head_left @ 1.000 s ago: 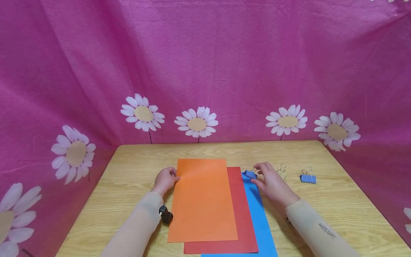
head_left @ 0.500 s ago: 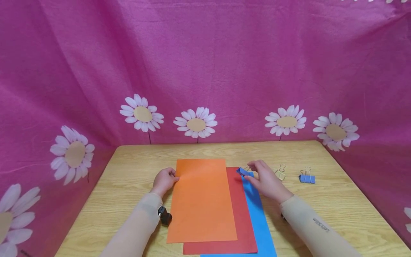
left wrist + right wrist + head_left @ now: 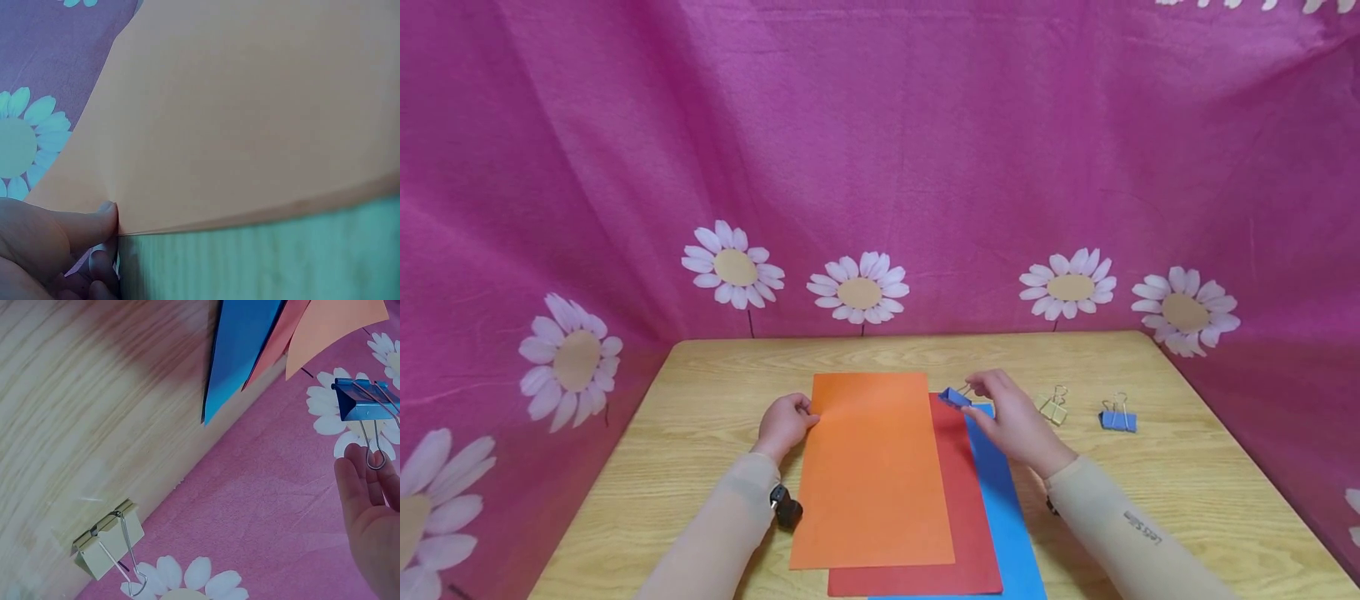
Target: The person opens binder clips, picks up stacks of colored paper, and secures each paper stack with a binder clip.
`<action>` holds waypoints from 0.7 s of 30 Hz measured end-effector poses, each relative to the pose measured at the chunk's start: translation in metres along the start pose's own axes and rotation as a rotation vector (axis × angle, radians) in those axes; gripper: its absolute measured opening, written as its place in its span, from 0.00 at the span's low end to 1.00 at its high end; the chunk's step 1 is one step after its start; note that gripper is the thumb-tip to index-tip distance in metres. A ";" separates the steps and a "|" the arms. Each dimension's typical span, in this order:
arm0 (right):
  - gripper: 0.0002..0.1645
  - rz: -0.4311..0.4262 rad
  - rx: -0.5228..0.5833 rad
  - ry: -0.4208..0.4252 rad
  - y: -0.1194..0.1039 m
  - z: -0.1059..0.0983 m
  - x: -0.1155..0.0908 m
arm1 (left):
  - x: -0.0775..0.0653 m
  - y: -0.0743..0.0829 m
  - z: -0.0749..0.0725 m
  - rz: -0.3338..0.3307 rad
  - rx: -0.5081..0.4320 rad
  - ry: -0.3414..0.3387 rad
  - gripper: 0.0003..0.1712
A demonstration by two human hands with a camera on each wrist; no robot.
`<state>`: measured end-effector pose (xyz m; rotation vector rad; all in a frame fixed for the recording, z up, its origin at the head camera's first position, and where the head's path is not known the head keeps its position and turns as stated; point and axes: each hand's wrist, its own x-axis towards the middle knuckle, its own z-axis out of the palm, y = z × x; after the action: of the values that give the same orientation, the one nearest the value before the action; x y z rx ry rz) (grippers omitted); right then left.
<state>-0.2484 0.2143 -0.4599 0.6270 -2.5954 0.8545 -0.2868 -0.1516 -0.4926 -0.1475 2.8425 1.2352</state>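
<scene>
My left hand (image 3: pixel 784 425) pinches the left edge of an orange paper sheet (image 3: pixel 876 467) between thumb and fingers, and the left wrist view shows the thumb (image 3: pixel 94 225) creasing it slightly. Under the orange sheet, stepped to the right, lie a red sheet (image 3: pixel 973 533) and a blue sheet (image 3: pixel 1006 500). My right hand (image 3: pixel 1018 425) holds a blue binder clip (image 3: pixel 956 397) by its wire handles, above the red sheet's top edge. In the right wrist view the clip (image 3: pixel 365 403) points away from the fingertips, with no paper in its mouth.
To the right of my right hand, a gold binder clip (image 3: pixel 1055 412) stands on the wooden table (image 3: pixel 1157 508). Farther right is another blue binder clip (image 3: pixel 1118 421). A pink cloth with printed daisies (image 3: pixel 955 167) hangs behind and around the table.
My right hand has moved left with the blue binder clip, from over the blue sheet's top corner to the red sheet's top edge by the orange one. The left hand stays put.
</scene>
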 end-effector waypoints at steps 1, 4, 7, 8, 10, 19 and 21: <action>0.26 0.002 -0.002 -0.003 -0.001 0.001 0.000 | 0.001 -0.001 0.001 0.000 0.005 0.001 0.08; 0.26 0.003 -0.006 -0.002 -0.003 0.002 0.000 | 0.001 -0.001 0.001 -0.003 0.022 0.005 0.08; 0.26 -0.008 -0.014 0.004 -0.005 0.003 0.001 | 0.001 0.000 0.001 0.002 0.032 0.013 0.09; 0.26 -0.013 -0.016 0.005 -0.005 0.003 0.002 | 0.001 0.000 0.001 0.000 0.032 0.015 0.09; 0.26 -0.023 -0.026 0.004 -0.006 0.003 0.004 | 0.000 0.000 0.002 -0.005 0.031 0.016 0.09; 0.24 -0.055 -0.048 0.010 -0.007 0.005 0.023 | 0.001 -0.001 0.001 0.002 0.031 0.015 0.09; 0.23 -0.053 -0.054 -0.002 -0.007 0.007 0.028 | 0.000 0.000 0.001 0.001 0.030 0.014 0.09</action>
<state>-0.2701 0.1967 -0.4499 0.6783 -2.5826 0.7645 -0.2866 -0.1510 -0.4933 -0.1544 2.8719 1.1951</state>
